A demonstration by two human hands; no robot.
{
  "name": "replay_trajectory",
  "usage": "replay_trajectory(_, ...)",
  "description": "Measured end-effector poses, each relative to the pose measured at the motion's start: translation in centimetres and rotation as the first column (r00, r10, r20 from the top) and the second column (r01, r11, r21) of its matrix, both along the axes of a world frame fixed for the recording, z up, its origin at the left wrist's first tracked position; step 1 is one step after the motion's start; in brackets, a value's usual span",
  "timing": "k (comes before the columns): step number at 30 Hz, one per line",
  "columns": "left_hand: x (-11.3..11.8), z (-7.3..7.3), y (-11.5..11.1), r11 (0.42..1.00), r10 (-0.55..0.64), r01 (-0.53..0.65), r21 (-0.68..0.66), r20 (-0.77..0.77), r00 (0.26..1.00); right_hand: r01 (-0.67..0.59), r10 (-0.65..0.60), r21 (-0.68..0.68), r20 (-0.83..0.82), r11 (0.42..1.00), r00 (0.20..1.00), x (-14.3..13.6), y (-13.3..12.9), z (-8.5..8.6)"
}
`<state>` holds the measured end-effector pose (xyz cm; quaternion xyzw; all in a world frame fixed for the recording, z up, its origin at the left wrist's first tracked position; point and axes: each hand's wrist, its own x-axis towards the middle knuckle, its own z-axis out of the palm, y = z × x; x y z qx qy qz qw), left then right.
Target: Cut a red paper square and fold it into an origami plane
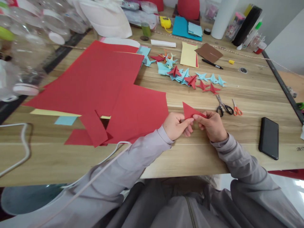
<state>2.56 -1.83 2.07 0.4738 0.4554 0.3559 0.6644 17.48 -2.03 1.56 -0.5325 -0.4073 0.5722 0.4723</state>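
A small piece of red paper (190,110), folded to a triangle, is held just above the table between both hands. My left hand (177,125) pinches its lower left edge, thumb on top. At the right corner my right hand (213,125) grips it between thumb and fingers, the two thumbs almost meeting. Large red paper sheets (106,79) lie to the left of my left hand, with smaller red paper strips (93,128) at their front. Beyond my hands are several folded red paper stars (190,81) and light blue paper stars (213,78).
Black-handled scissors (223,106) and small orange scissors (237,109) lie right of my right hand, a black phone (269,138) farther right. At the back are a yellow tape measure (165,22), a pen (212,64) and brown paper (209,53). Plastic bottles (28,57) crowd the left. A white cable (114,148) crosses the front.
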Motion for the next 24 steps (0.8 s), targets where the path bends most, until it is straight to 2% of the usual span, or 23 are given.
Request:
replay_trajectory(12,-0.2,1.0,0.3,0.998,0.066,-0.066,-0.020,0.006,0.998,-0.036,0.020,-0.084,-0.183,0.996,0.983,0.1,0.1,0.6)
replay_trajectory(18,-0.3,0.8,0.4,0.998,0.062,-0.060,-0.030,0.052,0.997,-0.070,0.063,-0.042,-0.154,0.997,0.986,0.3,0.3,0.2)
replay_trajectory(24,-0.6,0.3,0.7,0.995,0.092,-0.088,-0.053,0.081,0.992,0.030,-0.027,0.027,-0.105,0.999,0.994,0.9,0.8,0.2)
